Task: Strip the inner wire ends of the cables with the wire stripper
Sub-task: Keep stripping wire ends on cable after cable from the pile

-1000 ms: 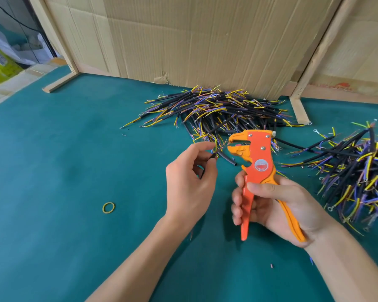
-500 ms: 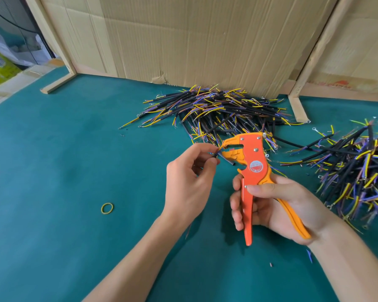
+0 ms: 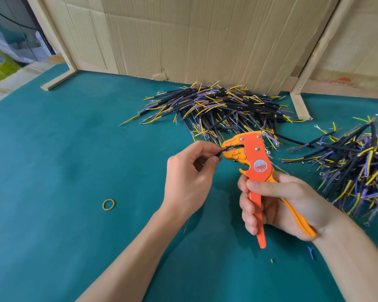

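My right hand (image 3: 277,205) grips the handles of an orange wire stripper (image 3: 254,162), held upright with its jaws pointing left. My left hand (image 3: 190,177) pinches a short black cable (image 3: 219,151) between thumb and fingers. The cable's inner wire ends sit in the stripper's jaws. Most of the cable is hidden inside my fingers. A pile of black cables (image 3: 218,107) with yellow and purple inner wires lies behind the tool. A second pile of cables (image 3: 358,162) lies to the right.
The green felt table (image 3: 63,171) carries a yellow rubber band (image 3: 108,204) at my left. Small wire scraps (image 3: 310,252) lie near my right wrist. A cardboard wall (image 3: 194,40) with wooden frame strips (image 3: 298,105) closes the back.
The stripper tilted and moved left toward my left hand. The cable's wire ends now sit in the jaws, where earlier they were just in front of them.
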